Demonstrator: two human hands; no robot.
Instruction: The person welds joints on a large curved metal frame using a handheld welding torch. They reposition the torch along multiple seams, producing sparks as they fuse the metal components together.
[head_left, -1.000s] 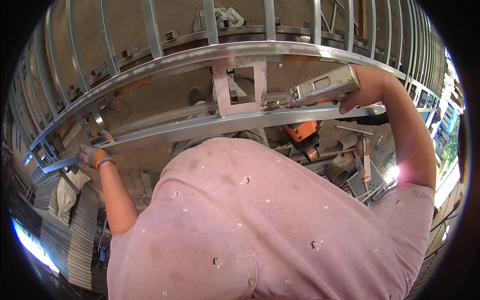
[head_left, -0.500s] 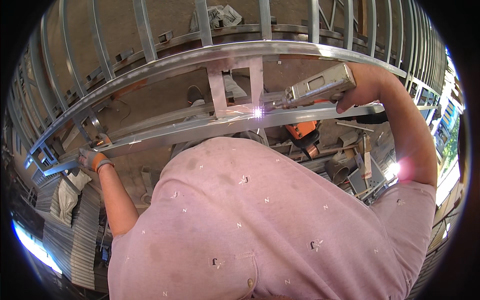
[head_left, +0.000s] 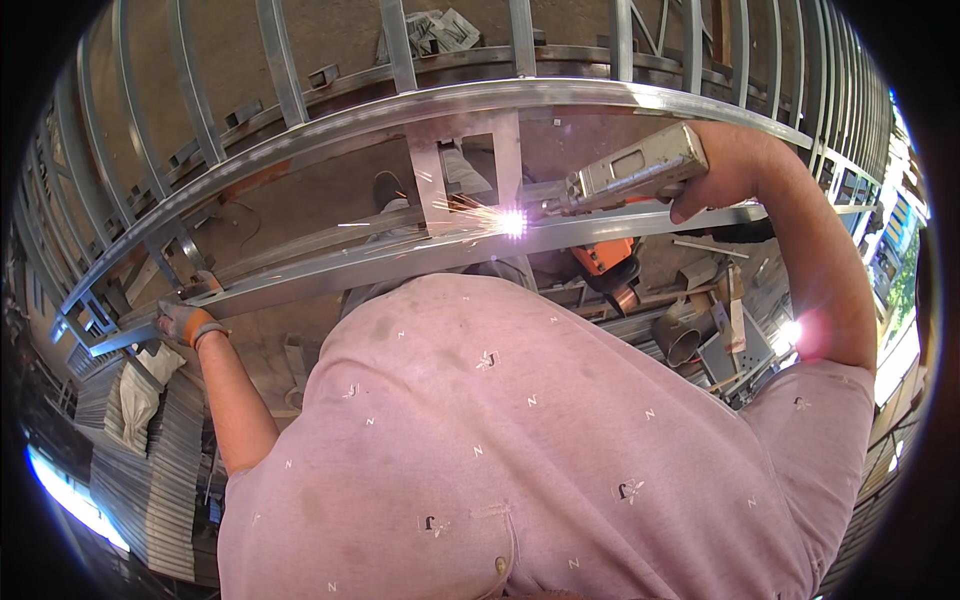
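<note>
Two long metal rails (head_left: 600,95) curve across my view, joined by short upright bars, and my pink shirt (head_left: 540,450) fills the lower half and hides whatever stands below the frame. I keep the lower rail (head_left: 330,268) level by its far end, so the joint stays lined up: my left hand (head_left: 185,322), in a grey and orange glove, is closed around it. My right hand (head_left: 725,165) is wrapped tight on the grey welding gun (head_left: 635,172), angled so its nozzle meets the foot of an upright bar (head_left: 508,165). A white flare (head_left: 513,222) with sparks marks that spot and washes out the seam itself. Behind the rail, an orange tool (head_left: 603,256) is half covered; scrap pieces (head_left: 700,330) lie jumbled, hard to sort.
</note>
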